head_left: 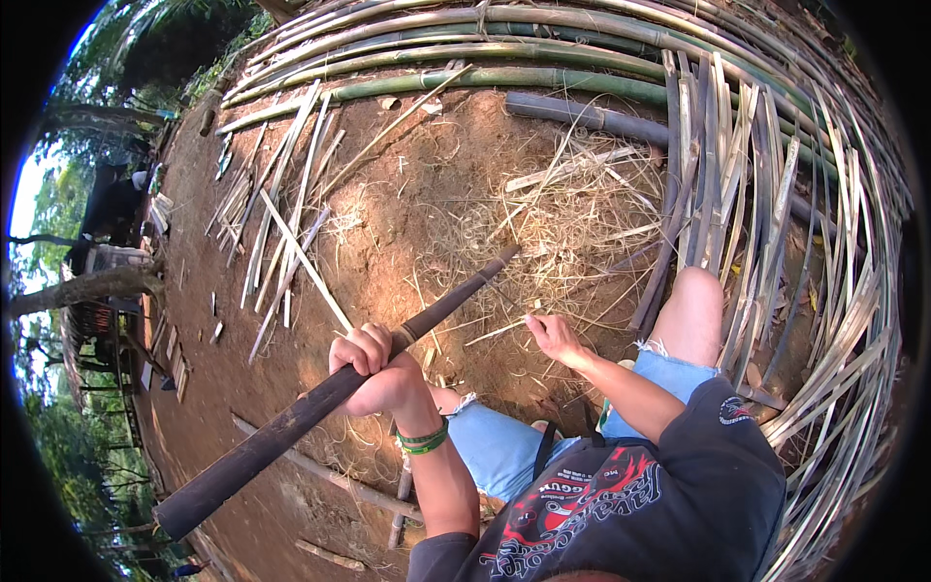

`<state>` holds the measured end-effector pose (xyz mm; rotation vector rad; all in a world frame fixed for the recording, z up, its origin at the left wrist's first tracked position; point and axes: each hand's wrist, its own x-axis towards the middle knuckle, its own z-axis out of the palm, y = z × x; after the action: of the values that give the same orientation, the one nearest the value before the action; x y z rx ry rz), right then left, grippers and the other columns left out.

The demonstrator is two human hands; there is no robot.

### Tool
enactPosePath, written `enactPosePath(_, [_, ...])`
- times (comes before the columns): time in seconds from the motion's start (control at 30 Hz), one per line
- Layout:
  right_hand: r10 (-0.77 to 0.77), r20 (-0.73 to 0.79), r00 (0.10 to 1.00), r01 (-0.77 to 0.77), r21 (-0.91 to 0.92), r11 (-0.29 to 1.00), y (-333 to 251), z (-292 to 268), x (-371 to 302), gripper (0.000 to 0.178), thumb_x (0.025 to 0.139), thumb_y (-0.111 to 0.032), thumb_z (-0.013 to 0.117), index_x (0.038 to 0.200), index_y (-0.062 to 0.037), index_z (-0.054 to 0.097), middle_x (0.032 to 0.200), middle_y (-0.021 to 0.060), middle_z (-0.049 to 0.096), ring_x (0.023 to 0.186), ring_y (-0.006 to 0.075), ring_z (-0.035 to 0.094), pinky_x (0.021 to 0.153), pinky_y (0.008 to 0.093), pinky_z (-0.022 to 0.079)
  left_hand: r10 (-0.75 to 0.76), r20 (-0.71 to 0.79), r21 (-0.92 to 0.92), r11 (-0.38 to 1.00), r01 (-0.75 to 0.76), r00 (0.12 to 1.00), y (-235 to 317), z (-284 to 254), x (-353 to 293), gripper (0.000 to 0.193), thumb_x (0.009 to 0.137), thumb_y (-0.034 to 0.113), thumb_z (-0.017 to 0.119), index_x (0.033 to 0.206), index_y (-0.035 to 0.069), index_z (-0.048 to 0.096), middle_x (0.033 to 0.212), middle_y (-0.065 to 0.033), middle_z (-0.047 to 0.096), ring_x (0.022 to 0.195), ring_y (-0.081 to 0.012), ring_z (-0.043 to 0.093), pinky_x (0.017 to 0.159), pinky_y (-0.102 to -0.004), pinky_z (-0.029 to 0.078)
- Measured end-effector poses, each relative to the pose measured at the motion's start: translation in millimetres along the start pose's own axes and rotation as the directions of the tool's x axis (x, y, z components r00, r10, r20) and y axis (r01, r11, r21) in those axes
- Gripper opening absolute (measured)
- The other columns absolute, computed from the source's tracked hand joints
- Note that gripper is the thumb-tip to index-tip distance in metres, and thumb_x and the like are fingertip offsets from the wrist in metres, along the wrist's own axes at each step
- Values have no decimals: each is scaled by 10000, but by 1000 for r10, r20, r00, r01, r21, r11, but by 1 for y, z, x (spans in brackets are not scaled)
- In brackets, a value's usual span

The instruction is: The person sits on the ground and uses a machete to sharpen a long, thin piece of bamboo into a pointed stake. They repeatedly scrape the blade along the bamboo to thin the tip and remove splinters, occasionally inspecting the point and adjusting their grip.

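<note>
Between the two hands and a little beyond them, a long dark pole (330,393) is slanting across the bare dirt ground (388,194), its far tip ending in a heap of dry shavings (572,218) and its thick butt end running back toward the lower left. Left hand (373,369) is wrapping tightly around the pole near its middle, fingers fully curled, a green band (424,441) sitting on the wrist. Right hand (555,337) is hovering just right of the pole, fingers half curled, pinching a thin pale sliver (499,330); whether it is truly gripping it, cannot tell. Beyond both hands, long green bamboo stalks (465,58) are lying side by side. Right of the right hand, split bamboo strips (824,320) are fanning out. Left of the left hand, loose pale slats (281,213) are lying scattered. Under the arms, knees in blue denim shorts (504,446) are showing.
</note>
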<state>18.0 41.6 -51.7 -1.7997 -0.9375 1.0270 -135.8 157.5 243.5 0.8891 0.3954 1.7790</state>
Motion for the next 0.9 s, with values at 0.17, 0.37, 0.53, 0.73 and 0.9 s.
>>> enactPosePath(0.17, [250, -94, 964, -260, -123, 958, 38, -13, 35, 785, 971, -610, 409, 544, 41, 518, 474, 145, 496, 482, 268, 533, 520, 460, 429, -40, 82, 4, 999, 40, 996, -6, 13, -1, 694, 902, 749, 286, 584, 132, 298, 462, 15, 283, 431, -96, 233, 450, -254, 174])
enactPosePath(0.37, [181, 31, 983, -179, -59, 982, 26, -20, 28, 789, 969, -609, 415, 564, 53, 563, 481, 176, 523, 472, 285, 521, 521, 463, 428, -92, 269, 21, 996, 89, 959, -6, 11, 2, 696, 910, 763, 281, 585, 147, 297, 463, 27, 283, 429, -84, 221, 449, -250, 171])
enactPosePath(0.53, [142, -14, 990, -142, -11, 990, 4, -1, 15, 755, 976, -619, 394, 562, 6, 488, 493, 135, 493, 473, 276, 501, 515, 477, 400, 29, 34, 44, 999, -30, 999, -5, 15, 3, 566, 930, 586, 344, 580, 145, 284, 471, 23, 267, 428, -91, 216, 437, -249, 161])
enactPosePath(0.73, [360, -58, 931, -353, 98, 930, 55, 13, 33, 787, 964, -645, 376, 587, 28, 532, 497, 158, 493, 494, 271, 509, 536, 461, 408, 36, -194, 95, 995, -18, 980, -20, 41, 3, 628, 929, 662, 264, 570, 147, 259, 472, 31, 241, 415, -91, 227, 409, -243, 146])
enactPosePath(0.9, [102, 65, 993, -106, 74, 992, 32, 20, -1, 742, 956, -649, 400, 672, 11, 583, 574, 165, 558, 603, 299, 600, 589, 468, 435, 137, -245, 144, 984, -104, 960, -13, 40, -1, 564, 936, 576, 272, 564, 151, 258, 475, 25, 234, 412, -93, 223, 408, -235, 147])
